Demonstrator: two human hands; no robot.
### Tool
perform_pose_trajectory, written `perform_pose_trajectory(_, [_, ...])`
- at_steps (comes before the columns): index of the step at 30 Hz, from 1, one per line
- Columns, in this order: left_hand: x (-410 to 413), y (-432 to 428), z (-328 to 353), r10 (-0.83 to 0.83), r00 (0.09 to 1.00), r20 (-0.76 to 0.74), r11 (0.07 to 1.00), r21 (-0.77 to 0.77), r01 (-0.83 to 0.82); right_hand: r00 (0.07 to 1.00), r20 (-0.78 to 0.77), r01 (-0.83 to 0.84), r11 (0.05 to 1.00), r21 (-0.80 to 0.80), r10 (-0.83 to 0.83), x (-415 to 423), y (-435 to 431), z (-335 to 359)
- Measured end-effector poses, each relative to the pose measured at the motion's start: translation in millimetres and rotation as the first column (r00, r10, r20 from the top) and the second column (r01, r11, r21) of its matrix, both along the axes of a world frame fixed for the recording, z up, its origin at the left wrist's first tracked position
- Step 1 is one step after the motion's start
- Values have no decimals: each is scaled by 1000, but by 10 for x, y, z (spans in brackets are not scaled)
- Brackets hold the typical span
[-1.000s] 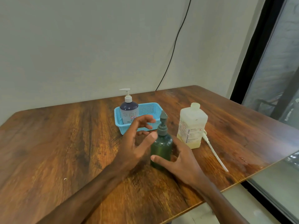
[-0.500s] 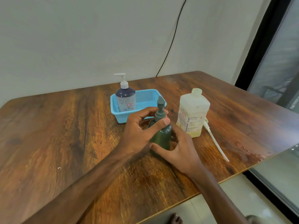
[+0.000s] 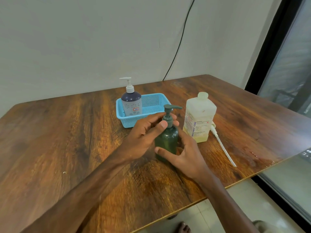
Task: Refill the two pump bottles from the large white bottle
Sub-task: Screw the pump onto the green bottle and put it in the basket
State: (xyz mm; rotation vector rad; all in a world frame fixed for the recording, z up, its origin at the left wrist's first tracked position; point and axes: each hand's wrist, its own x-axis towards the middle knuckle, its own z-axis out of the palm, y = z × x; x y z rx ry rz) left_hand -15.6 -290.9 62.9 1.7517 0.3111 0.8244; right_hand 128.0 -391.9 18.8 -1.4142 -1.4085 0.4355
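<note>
- The green bottle (image 3: 166, 143) stands upright on the table (image 3: 67, 132), between my two hands.
- My right hand (image 3: 186, 155) grips its lower body, thumb across the front.
- My left hand (image 3: 144, 135) pinches the pump collar, thumb and fingers curled round it.
- Just right of my grip stands the white bottle (image 3: 199, 118), with a white tube (image 3: 222, 145) lying beside it.
- Beyond my left hand, the purple bottle (image 3: 131, 101) sits in a blue basket (image 3: 151, 105).

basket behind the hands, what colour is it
Light blue, with mesh walls; the basket shows best in the head view.
</note>
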Motion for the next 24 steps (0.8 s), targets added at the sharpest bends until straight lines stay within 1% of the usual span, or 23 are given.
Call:
perform_pose_trajectory(2, [-36, 6, 34, -42, 998, -39, 999, -4, 42, 1000, 2, 1, 1000, 6, -1, 7, 8, -16])
perform_pose_trajectory(4, [-30, -9, 65, 6, 994, -111, 997, 72, 2, 1000, 4, -7, 1000, -3, 7, 19, 7, -22])
perform_pose_trajectory(5, [-8, -25, 71, 59, 989, -138, 991, 123, -42, 1000, 1, -15, 1000, -13, 15, 22, 3, -19])
perform_pose_trajectory(6, [19, -46, 86, 140, 981, -131, 983, 141, -121, 1000, -4, -23, 1000, -20, 22, 22, -2, -15])
perform_pose_trajectory(8, [75, -45, 97, 302, 952, -58, 943, 166, -289, 1000, -14, -28, 999, -20, 27, 27, -5, -19])
perform_pose_trajectory(9, [97, -27, 99, 335, 942, -25, 929, 175, -326, 999, -16, -28, 999, -22, 28, 28, -3, -23])
perform_pose_trajectory(12, [68, 27, 128, 323, 946, 24, 929, 181, -322, 999, -24, -28, 999, -41, 27, 26, 4, -27])
perform_pose_trajectory(14, [11, 49, 115, 294, 954, 57, 941, 155, -300, 1000, -20, -23, 998, -50, 23, 30, 1, -24])
perform_pose_trajectory(18, [33, 5, 68, 174, 981, 83, 978, 104, -182, 1000, -14, -19, 999, -41, 19, 19, 1, -10])
perform_pose_trajectory(21, [88, -48, 45, 72, 996, 44, 995, 68, -75, 1000, -8, -21, 1000, -24, 20, 22, 10, -18])
perform_pose_trajectory(22, [103, -67, 44, 70, 997, 20, 995, 75, -71, 1000, -9, -23, 999, -23, 23, 23, 9, -22])
perform_pose_trajectory(23, [113, -89, 47, 106, 994, -8, 988, 114, -105, 1000, -15, -28, 999, -25, 28, 24, 6, -22])
perform_pose_trajectory(24, [122, -101, 40, 180, 983, -35, 970, 169, -172, 999, -22, -32, 999, -28, 31, 25, 3, -24])
